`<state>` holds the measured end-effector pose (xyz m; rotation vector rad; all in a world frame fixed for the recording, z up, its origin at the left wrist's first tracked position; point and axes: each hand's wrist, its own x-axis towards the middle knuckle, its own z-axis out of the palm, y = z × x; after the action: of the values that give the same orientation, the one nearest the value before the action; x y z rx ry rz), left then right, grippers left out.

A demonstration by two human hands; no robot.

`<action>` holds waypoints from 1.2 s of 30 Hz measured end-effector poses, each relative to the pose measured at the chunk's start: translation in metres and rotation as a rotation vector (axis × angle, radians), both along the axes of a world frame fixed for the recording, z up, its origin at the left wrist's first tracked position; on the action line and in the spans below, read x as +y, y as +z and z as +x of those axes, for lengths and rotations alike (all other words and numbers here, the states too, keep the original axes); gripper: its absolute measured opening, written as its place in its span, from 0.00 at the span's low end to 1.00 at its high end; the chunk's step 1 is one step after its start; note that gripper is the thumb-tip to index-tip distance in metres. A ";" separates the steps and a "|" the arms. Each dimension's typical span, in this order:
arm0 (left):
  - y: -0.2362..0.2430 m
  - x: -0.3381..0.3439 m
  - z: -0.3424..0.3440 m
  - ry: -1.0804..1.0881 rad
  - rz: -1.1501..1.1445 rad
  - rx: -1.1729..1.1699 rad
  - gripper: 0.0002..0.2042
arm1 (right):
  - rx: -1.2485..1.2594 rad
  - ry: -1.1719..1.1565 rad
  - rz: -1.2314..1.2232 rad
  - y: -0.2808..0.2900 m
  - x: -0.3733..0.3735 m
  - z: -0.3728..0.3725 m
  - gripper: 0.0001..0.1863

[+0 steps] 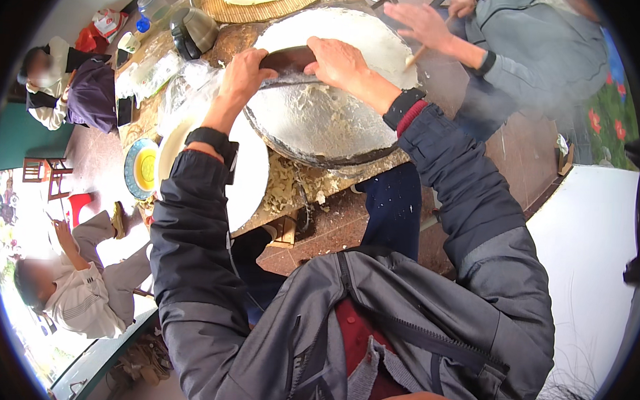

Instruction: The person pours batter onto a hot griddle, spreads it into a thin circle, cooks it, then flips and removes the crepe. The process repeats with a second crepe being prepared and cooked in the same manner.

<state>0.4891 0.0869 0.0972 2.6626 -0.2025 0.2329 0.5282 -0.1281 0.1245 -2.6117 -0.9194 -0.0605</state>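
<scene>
My left hand [244,73] and my right hand [337,63] grip opposite ends of a dark brown, curved scraper [288,61]. Its lower edge rests on or just above a round griddle [312,122], near the far rim. Pale, dry crumbs and flakes are scattered over the griddle's whitish surface. Behind it lies another round surface [347,33] covered in white. At the upper right, a co-worker's hand [426,31] is spread above that white round, and a thin wooden stick [417,54] is close to it. Fingertips behind the scraper are partly hidden.
Left of the griddle are a large white round container [249,180], a blue-rimmed plate [129,166] with something yellow, clear plastic bags [186,82] and a metal kettle [199,30]. A woven mat [299,3] bears a pale flat round. Two people sit at the left.
</scene>
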 end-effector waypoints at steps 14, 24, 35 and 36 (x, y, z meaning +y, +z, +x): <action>-0.005 -0.006 0.106 0.109 0.095 -0.304 0.11 | -0.281 0.134 0.089 -0.018 0.006 0.145 0.16; 0.001 -0.003 0.038 0.076 -0.031 -0.286 0.10 | -0.225 0.327 0.173 -0.030 0.008 0.106 0.15; 0.009 -0.071 -0.071 0.036 -0.080 -0.238 0.08 | -0.196 0.329 0.160 -0.010 -0.063 -0.010 0.15; 0.009 -0.077 -0.079 0.030 -0.078 -0.241 0.08 | -0.184 0.331 0.174 -0.009 -0.070 -0.020 0.14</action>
<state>0.4102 0.0098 0.1065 2.5575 -0.2251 0.5605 0.5086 -0.1981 0.1155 -2.2920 -1.3358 -0.2835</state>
